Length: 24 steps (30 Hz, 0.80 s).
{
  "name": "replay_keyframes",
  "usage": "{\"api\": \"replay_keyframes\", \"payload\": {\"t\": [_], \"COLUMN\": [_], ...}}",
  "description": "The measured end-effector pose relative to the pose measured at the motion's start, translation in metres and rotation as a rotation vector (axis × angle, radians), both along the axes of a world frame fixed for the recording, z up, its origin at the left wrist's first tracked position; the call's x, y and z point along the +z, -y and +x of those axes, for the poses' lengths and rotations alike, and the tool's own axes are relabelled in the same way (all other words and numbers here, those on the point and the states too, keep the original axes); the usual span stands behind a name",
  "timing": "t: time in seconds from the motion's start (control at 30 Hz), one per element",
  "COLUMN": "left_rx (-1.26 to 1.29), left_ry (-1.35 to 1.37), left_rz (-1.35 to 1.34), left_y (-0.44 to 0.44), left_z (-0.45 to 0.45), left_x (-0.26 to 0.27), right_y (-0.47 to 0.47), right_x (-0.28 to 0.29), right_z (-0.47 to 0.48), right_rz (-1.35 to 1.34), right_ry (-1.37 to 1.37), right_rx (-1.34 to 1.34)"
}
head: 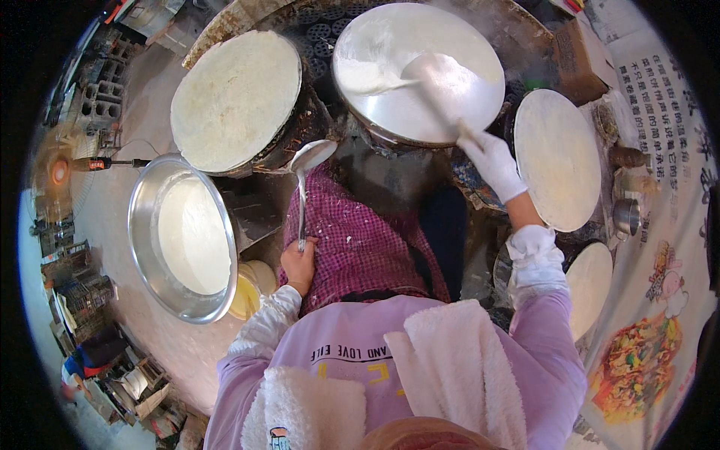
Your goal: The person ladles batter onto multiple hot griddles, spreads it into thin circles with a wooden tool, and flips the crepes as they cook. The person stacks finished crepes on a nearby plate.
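Observation:
My right hand (495, 164), in a white glove, grips the handle of a batter spreader (436, 84), which is blurred over the middle griddle (388, 34). White batter (365, 79) lies on the left part of that shiny round plate; its right part looks wet and thinly coated. My bare left hand (299, 263) is closed around the handle of a metal ladle (316, 154). The ladle's batter-coated bowl is raised in front of my checked apron. To its left stands a wide steel basin (135, 247) with white batter (194, 236) inside.
Pale flatbread sheets cover the left griddle (236, 101), the right griddle (557, 160) and a lower right one (590, 287). A yellow bucket (247, 295) sits beside the basin. At far left is a fan (59, 171). A steel cup (626, 216) and a printed banner (655, 225) are on the right.

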<state>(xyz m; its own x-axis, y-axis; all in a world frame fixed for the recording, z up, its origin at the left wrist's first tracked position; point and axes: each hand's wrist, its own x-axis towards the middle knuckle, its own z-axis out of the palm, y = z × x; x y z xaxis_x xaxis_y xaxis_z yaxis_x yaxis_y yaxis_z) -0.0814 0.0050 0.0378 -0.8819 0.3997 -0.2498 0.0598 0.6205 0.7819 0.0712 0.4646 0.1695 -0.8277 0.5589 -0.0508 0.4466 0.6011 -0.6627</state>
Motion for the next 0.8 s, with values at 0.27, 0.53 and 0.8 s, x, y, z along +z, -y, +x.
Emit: {"api": "replay_keyframes", "payload": {"t": [0.27, 0.53, 0.8], "left_rx": [-0.021, -0.019, 0.064], "left_ry": [0.011, -0.012, 0.059], "left_rz": [-0.018, 0.084, 0.197], "left_y": [0.003, 0.013, 0.015], "left_z": [-0.002, -0.007, -0.01], "left_x": [0.005, -0.012, -0.002], "right_y": [0.047, 0.129, 0.22], "right_x": [0.008, 0.001, -0.043], "right_z": [0.012, -0.095, -0.102], "right_rz": [-0.691, -1.055, -1.041], "right_ry": [0.103, -0.393, -0.478], "right_rx": [-0.245, -0.228, -0.834]}}
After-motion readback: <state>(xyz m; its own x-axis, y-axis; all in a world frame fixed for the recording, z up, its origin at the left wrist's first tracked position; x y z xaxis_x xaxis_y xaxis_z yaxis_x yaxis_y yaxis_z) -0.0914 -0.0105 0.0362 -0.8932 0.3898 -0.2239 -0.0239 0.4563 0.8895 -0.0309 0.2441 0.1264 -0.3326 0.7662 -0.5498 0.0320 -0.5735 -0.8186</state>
